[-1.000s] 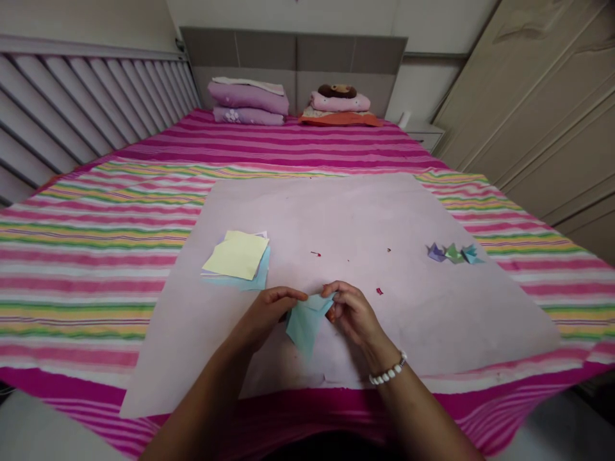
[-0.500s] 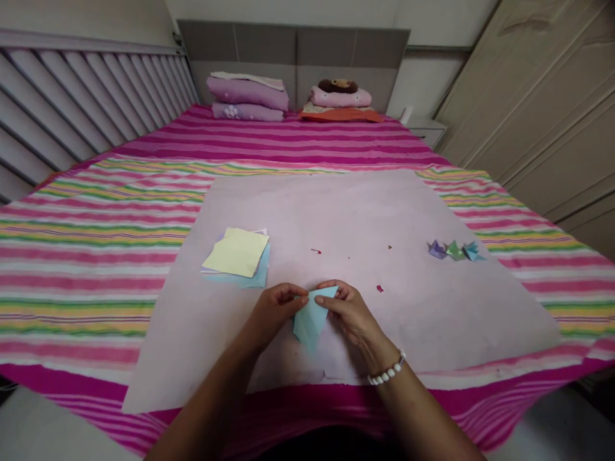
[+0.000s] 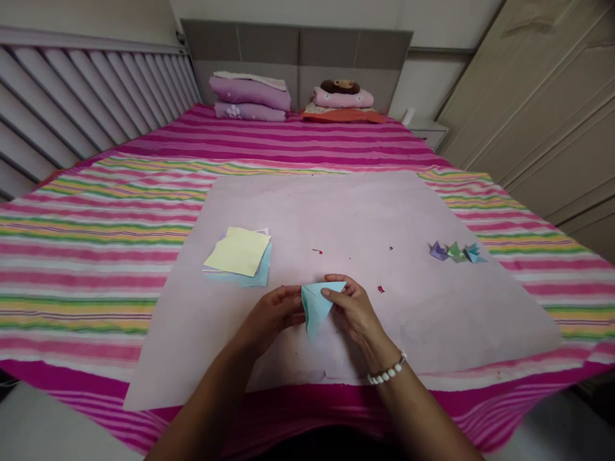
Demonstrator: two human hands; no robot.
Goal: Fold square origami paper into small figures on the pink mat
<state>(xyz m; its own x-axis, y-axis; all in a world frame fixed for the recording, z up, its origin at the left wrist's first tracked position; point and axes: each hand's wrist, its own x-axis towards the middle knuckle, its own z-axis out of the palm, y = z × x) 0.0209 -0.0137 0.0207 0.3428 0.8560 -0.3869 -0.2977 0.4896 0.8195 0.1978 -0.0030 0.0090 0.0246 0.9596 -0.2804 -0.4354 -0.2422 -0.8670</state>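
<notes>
A light blue folded paper, triangular with its point toward me, is held between both hands just above a large pale pink sheet. My left hand pinches its left edge. My right hand, with a white bead bracelet at the wrist, pinches its upper right corner. A stack of square papers, yellow on top with blue below, lies to the left of my hands.
Three small folded paper figures, purple, green and blue, sit in a row at the right of the sheet. The sheet lies on a pink striped bedspread. Folded bedding and a pillow pile rest at the headboard. A wardrobe stands right.
The blue paper has been folded narrower and turned into a neat triangle. Both hands have shifted slightly to the right, fingers closer together on it.
</notes>
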